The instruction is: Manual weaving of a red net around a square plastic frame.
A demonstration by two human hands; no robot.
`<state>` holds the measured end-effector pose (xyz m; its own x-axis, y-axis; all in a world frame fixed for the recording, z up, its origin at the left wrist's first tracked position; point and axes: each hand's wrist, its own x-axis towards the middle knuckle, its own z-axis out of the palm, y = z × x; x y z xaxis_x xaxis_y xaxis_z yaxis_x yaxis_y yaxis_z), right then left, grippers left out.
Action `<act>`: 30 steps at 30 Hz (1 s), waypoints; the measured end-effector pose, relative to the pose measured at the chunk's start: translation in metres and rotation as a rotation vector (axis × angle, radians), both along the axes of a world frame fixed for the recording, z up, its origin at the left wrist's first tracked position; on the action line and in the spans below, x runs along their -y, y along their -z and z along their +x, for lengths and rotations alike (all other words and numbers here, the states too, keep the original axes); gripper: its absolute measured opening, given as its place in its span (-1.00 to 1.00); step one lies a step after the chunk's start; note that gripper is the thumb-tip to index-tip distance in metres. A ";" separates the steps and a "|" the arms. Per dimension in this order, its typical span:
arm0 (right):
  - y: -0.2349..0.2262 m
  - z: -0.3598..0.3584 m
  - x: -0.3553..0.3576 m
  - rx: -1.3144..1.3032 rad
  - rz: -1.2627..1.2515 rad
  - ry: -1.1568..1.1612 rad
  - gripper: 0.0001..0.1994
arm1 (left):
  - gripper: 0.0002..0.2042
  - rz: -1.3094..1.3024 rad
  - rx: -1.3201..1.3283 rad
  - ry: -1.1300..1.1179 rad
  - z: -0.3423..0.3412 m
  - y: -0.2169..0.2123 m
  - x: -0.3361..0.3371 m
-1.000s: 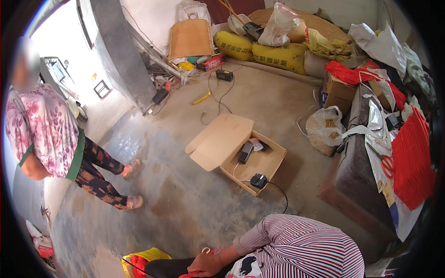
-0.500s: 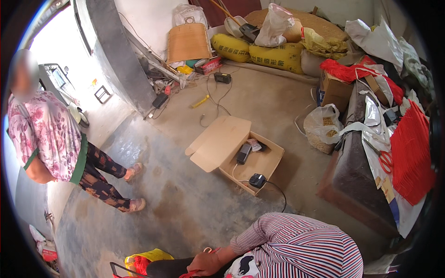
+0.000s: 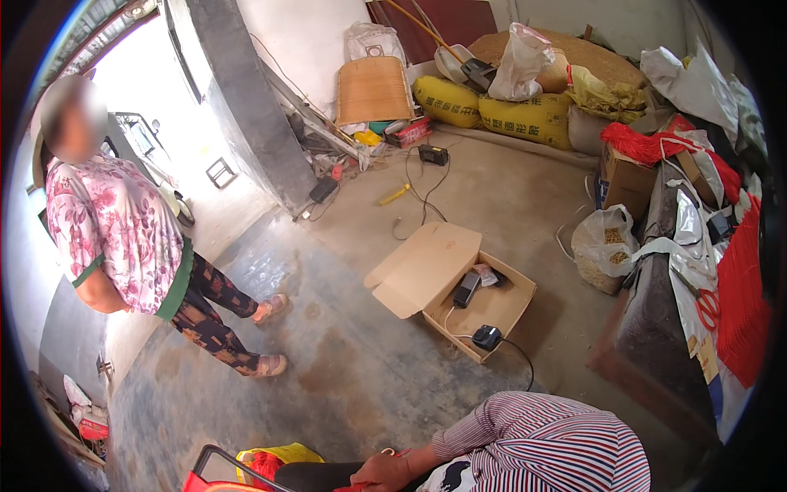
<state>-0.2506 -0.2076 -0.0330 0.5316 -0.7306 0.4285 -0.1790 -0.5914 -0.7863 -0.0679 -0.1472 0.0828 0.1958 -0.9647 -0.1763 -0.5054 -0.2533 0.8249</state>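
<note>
My right arm, in a striped sleeve (image 3: 471, 435), reaches left along the lower edge. At its end my right hand (image 3: 384, 471) is closed over my dark-trousered lap (image 3: 316, 476). Some red material (image 3: 351, 488) shows under its fingers, mostly cut off by the frame. A small pale-orange loop (image 3: 390, 451) sticks up behind the hand; what it belongs to is hidden. Left of my lap lies a yellow bag (image 3: 299, 453) with red stuff (image 3: 264, 465) in it, beside a dark curved frame (image 3: 211, 451). My left hand is out of view.
An open cardboard box (image 3: 508, 316) on the floor holds a black adapter (image 3: 467, 289). A black plug block (image 3: 487, 336) with a cable sits at its edge. A person (image 3: 123, 238) stands at left. Red-handled scissors (image 3: 707, 310) lie on the cluttered dark seat (image 3: 656, 348) at right.
The view has swung a little, so the whole room sits further right and lower. More of the dark curved frame shows. My right hand stays closed over my lap.
</note>
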 end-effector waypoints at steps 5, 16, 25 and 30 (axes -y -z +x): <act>0.005 0.004 0.004 0.030 0.009 -0.027 -0.76 | -0.61 -0.175 0.168 0.032 0.011 0.006 0.000; 0.003 0.003 0.003 -0.053 0.092 -0.040 -0.83 | -0.59 0.092 0.007 -0.008 0.033 0.099 -0.007; 0.009 -0.007 0.006 -0.040 0.106 -0.016 -0.82 | -0.69 0.134 -0.417 -0.089 0.027 0.120 0.001; 0.005 -0.007 0.008 -0.063 0.105 -0.015 -0.82 | -0.72 0.213 -0.346 0.047 0.025 0.081 0.006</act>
<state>-0.2575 -0.2156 -0.0376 0.5666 -0.7611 0.3156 -0.2216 -0.5097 -0.8313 -0.0431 -0.1527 0.0014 0.0468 -0.9057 -0.4213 -0.2227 -0.4206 0.8795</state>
